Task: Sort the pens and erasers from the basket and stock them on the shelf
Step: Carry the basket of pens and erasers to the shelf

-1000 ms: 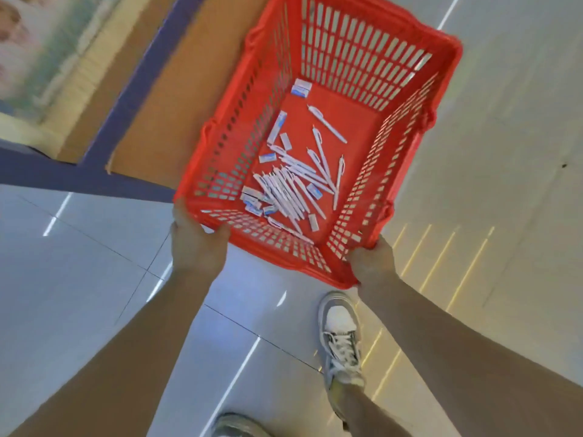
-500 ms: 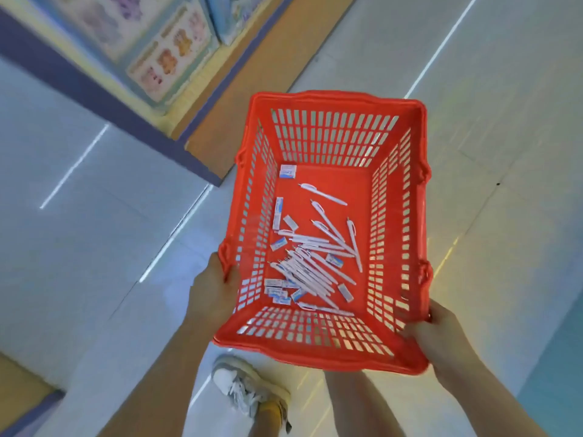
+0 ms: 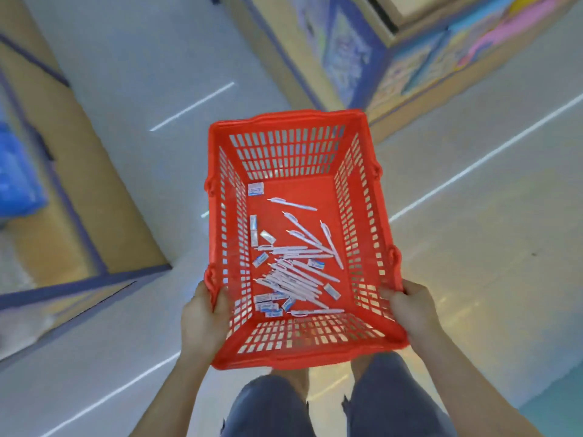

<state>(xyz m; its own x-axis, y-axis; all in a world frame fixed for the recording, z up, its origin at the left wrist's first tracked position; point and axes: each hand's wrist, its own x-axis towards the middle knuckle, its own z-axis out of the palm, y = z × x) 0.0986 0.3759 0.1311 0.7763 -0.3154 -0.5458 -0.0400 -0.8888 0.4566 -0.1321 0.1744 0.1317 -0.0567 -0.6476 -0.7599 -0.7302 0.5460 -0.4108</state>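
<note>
Fingers (image 3: 392, 298) grip the near rim of the basket (image 3: 285, 117) (pens (image 3: 293, 280) inside).

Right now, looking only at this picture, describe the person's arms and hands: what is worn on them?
The left arm and right arm are bare to the picture's edge; no sleeves show. The left hand and right hand wear no gloves, and no watch, bracelet or ring is visible.

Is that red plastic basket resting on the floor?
No, the red slatted plastic basket is held up in the air, with the left hand and right hand gripping its near corners.
</note>
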